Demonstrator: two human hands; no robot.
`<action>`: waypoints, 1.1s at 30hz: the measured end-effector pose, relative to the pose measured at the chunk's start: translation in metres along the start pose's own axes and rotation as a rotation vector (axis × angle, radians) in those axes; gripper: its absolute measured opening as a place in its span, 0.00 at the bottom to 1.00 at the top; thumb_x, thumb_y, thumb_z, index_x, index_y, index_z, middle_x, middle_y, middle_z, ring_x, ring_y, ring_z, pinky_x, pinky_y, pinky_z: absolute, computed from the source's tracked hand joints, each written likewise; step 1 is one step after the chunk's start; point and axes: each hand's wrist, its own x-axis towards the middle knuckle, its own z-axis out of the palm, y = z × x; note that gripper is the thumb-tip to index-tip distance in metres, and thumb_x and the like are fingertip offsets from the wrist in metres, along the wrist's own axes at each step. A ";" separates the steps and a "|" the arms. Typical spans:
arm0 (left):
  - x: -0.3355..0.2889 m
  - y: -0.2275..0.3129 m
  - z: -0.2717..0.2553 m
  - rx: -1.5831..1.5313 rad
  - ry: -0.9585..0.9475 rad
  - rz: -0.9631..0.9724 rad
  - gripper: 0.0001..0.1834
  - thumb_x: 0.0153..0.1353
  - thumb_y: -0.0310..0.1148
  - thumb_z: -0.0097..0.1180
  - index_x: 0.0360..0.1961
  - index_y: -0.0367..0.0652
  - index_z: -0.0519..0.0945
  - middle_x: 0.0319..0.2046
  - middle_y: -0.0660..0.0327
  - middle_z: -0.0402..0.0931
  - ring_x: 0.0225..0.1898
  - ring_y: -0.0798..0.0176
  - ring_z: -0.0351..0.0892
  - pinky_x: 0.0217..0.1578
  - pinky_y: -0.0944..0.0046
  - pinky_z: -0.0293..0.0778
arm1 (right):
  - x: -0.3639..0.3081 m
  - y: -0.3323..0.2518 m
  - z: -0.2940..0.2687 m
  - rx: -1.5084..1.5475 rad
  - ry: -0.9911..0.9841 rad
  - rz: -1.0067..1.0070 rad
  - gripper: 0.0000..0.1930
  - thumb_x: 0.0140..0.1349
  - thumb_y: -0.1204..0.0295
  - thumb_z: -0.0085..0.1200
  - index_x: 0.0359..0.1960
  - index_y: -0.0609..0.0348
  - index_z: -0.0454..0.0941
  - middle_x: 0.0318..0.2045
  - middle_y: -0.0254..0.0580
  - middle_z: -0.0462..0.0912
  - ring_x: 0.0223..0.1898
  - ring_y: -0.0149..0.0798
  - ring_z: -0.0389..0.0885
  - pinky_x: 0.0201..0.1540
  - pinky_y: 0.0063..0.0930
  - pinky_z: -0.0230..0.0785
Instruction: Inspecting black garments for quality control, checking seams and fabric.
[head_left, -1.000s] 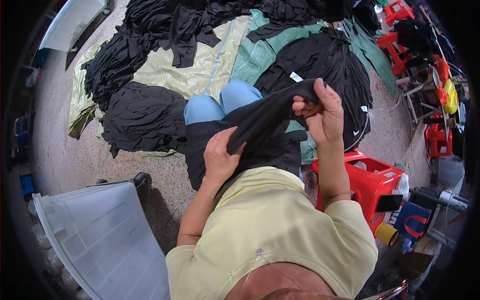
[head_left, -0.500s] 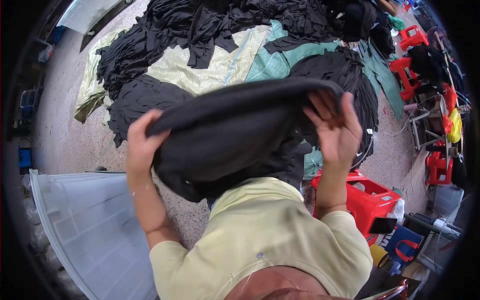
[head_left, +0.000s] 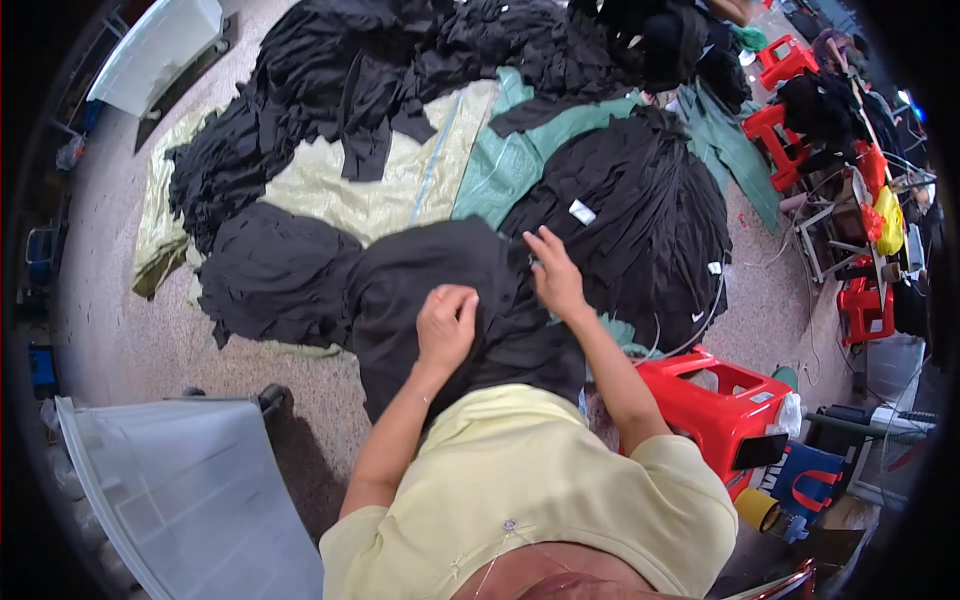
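Observation:
A piece of black cloth, apparently a garment, lies spread over my lap and drapes down in front of me. Above its middle is my left hand, fingers curled in and the thumb against them; whatever may be between the fingertips is hidden. My right hand hovers at the cloth's right side, fingers stretched out and apart, with nothing seen in it. Just beyond that hand rises a large heap of black garments with a few small white tags. A smaller black pile touches the lap cloth on the left.
More black clothing is heaped on yellow and green woven sheets. At my right stands a red plastic stool with a black phone at its edge. A translucent wheeled bin is at my left. Someone's arm shows far right.
The black cloth, held up and stretched between both hands before, now lies down over my lap. My hands have come closer together; the left has moved right and curled, the right has moved left and down.

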 end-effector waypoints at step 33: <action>0.000 -0.014 0.007 -0.674 0.031 -0.555 0.12 0.63 0.33 0.63 0.30 0.33 0.83 0.22 0.71 0.76 0.25 0.80 0.67 0.27 0.74 0.66 | -0.005 -0.113 -0.011 0.379 0.128 -0.096 0.15 0.50 0.74 0.68 0.37 0.60 0.75 0.35 0.46 0.77 0.38 0.48 0.76 0.42 0.36 0.70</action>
